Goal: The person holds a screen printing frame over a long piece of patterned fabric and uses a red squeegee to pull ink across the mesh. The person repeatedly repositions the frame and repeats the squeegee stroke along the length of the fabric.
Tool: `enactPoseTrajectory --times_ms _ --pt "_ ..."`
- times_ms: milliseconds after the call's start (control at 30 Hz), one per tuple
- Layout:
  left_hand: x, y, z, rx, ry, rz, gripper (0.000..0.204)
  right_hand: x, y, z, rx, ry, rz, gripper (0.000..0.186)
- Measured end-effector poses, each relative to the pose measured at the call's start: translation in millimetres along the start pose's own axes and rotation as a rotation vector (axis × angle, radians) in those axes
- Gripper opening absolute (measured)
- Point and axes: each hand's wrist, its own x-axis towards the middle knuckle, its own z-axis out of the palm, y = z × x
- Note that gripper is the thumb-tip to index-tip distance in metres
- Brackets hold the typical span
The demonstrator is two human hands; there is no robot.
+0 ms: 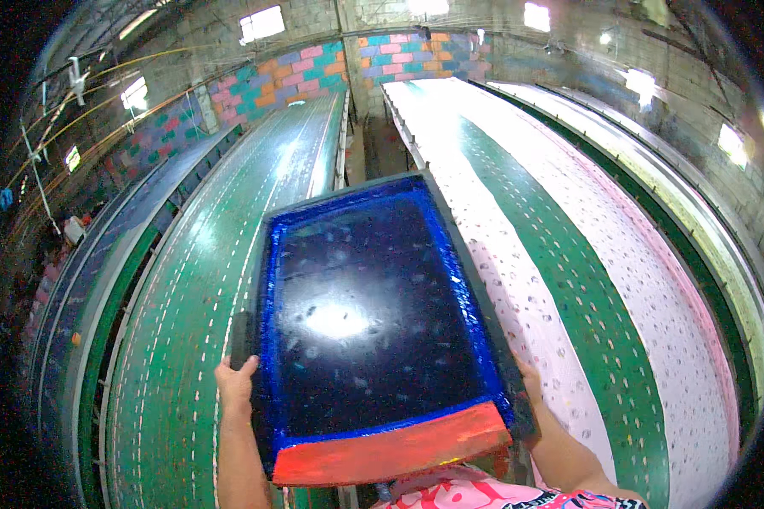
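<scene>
I hold up a large screen-printing frame point(382, 339) in front of me with both hands. Its dark, glossy mesh is bordered by blue, and a red-orange strip point(390, 445) runs along the near edge. My left hand point(238, 382) is closed on a dark handle-like piece at the left side, thumb on top. At the right side my right hand point(528, 382) grips the edge, its fingers mostly hidden by the frame. The frame is tilted and hangs over the gap between two long tables.
On the left stretches a long green table point(204, 271) with rows of white dashes. White and pink printed fabric point(603, 237) lies in strips on the right table, with a green strip point(552, 220) between. A narrow aisle point(373, 144) runs toward a painted block wall point(289, 72).
</scene>
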Motion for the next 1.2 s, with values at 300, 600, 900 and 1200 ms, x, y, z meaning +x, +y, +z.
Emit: enactPoseTrajectory --times_ms 300,600,900,1200 --pt "184.5 11.7 34.3 -0.013 0.116 0.004 0.029 260.9 -4.4 131.6 0.371 -0.223 0.411 0.053" --pt "410.4 -19.9 129.9 -0.035 0.256 -0.051 0.025 534.6 -2.3 248.5 0.449 -0.375 0.579 0.054" --pt "640.4 47.4 333.1 -0.042 0.219 0.003 0.022 802.4 -42.5 270.8 0.445 -0.397 0.436 0.052" --pt "895.3 95.6 536.7 0.017 0.178 0.051 0.022 1107.7 -66.8 304.3 0.553 -0.399 0.452 0.049"
